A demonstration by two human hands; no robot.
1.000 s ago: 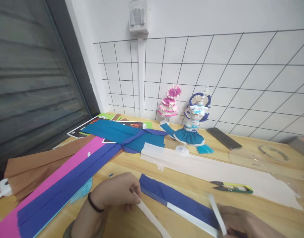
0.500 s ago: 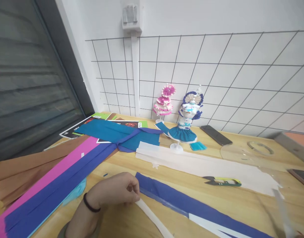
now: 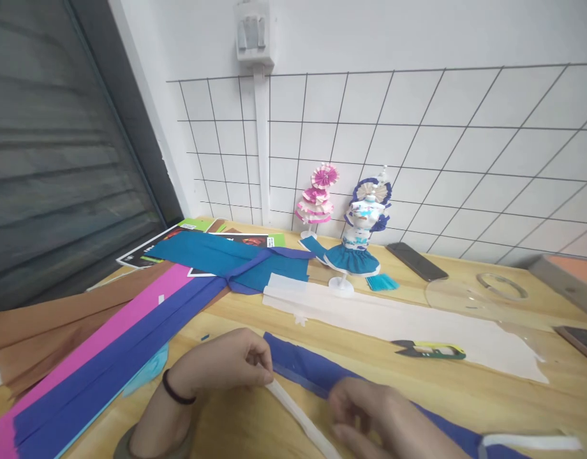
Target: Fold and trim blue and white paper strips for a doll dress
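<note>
A white wall (image 3: 346, 38) with a dark grid rose behind a pale wooden table (image 3: 245, 312). At the lower centre of the frame, the left hand (image 3: 238, 363) pinched the end of a narrow white strip (image 3: 300, 417) between thumb and fingertips, and the strip slanted down to the bottom edge. The right hand (image 3: 374, 414), blurred, hung half curled at the lower right of centre, in front of a long blue strip (image 3: 298, 360); whether it held anything could not be told. Another white piece (image 3: 533, 441) lay at the lower right. Beyond the hands, snips (image 3: 432, 349) lay right of centre along the edge of a wide white sheet (image 3: 370, 311). Behind that, a small figure in a teal skirt (image 3: 363, 239) stood on a round base near a phone (image 3: 416, 260). At the right edge sat a grey and orange box (image 3: 556, 280), its contents unclear.
</note>
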